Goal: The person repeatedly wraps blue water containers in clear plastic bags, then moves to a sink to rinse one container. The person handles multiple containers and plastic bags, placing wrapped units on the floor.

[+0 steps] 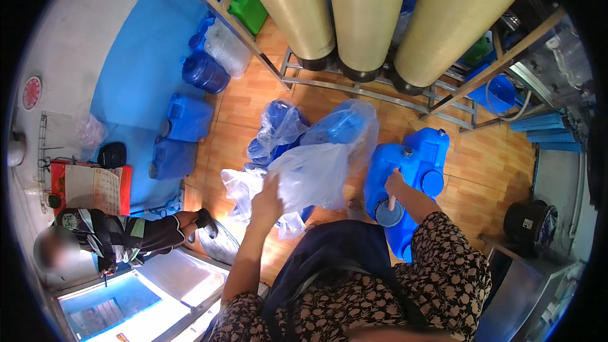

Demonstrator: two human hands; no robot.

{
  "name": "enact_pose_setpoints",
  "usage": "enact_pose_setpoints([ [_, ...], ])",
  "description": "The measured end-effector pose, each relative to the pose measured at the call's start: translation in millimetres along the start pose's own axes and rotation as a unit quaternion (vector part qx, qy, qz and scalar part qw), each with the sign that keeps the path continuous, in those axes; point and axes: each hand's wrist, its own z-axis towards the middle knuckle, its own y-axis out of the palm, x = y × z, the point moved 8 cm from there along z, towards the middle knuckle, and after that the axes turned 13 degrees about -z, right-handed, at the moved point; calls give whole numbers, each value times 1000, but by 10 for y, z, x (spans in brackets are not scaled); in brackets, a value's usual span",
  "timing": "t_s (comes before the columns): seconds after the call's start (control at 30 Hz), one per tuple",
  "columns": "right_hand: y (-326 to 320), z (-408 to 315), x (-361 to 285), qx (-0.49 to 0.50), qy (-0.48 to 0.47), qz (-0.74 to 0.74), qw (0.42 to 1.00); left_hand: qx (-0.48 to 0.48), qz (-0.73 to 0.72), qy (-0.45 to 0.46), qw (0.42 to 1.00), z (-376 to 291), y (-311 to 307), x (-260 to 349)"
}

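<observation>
Before me, my left hand (267, 202) grips the edge of a translucent plastic bag (313, 171), which spreads out to the right of my fingers. Behind it stands a light blue container wrapped in clear plastic (339, 126). Darker blue containers in clear plastic (280, 121) stand on its left. My right hand (396, 184) is closed around the handle of a blue plastic water jug (377, 166), between its small cap and its wide round lid (389, 212). A second blue jug (427, 142) stands close behind it, also capped.
Three tall tan filter tanks (370, 14) rise from a metal frame (332, 84) ahead. Blue jugs (190, 116) line the left wall, with a large round water bottle (206, 72) beyond. A person (128, 232) stands at left by the doorway. A black bin (527, 223) is at right.
</observation>
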Motion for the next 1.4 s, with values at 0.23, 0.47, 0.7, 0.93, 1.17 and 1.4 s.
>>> enact_pose_setpoints([
  [0.23,-563,-1969,264,107,5,22,994,-222,-61,176,957,-415,-150,849],
  [0.47,-804,-4122,544,368,316,264,834,-15,124,4,992,37,-1219,184],
  [0.7,792,-5559,590,627,353,606,338,-87,122,-32,988,280,-1279,388],
  [0.93,1816,-5320,284,748,99,653,-68,-90,147,32,984,534,-1198,904],
  [1.17,680,-4756,344,748,-57,646,-144,-110,90,84,986,419,-1779,1659],
  [1.4,483,-3410,340,652,-59,755,-32,-113,34,121,986,-51,-2775,1899],
])
